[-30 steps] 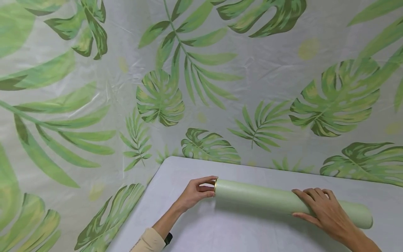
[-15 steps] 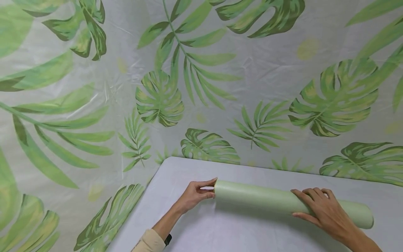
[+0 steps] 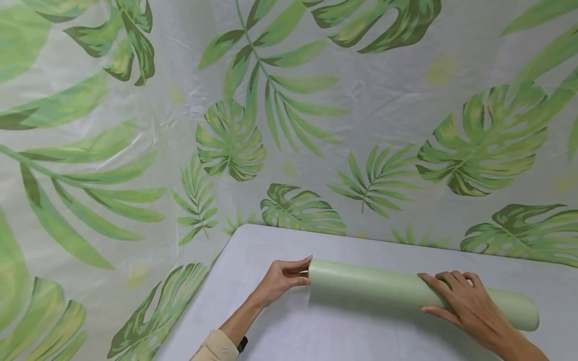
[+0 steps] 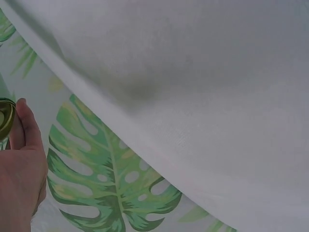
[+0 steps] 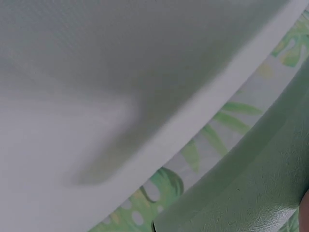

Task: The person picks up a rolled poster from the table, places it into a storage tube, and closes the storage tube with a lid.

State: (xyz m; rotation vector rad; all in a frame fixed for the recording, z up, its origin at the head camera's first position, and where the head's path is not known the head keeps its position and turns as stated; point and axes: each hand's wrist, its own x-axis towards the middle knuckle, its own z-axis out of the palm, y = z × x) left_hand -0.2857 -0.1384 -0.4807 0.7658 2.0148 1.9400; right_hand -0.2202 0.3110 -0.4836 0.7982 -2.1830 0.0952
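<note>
A long pale green tube with a leathery surface is held raised over the white-covered table, sloping down to the right in the head view. My right hand grips it from above near its right part, thumb on the near side. At the left end, which has a gold rim, my left hand pinches the edge between thumb and fingers. The left wrist view shows the gold-coloured end piece against the fingertips. The tube's grained side fills the lower right of the right wrist view.
A white cloth covers the table, whose rounded far-left corner shows. Behind and to the left hangs a pale curtain-like sheet printed with green leaves. A dark watch sits at the left wrist, below a beige sleeve.
The fingers of my left hand have shifted on the gold rim, with the gap between them narrowing. The tube has moved very slightly to the right; my right hand keeps its hold.
</note>
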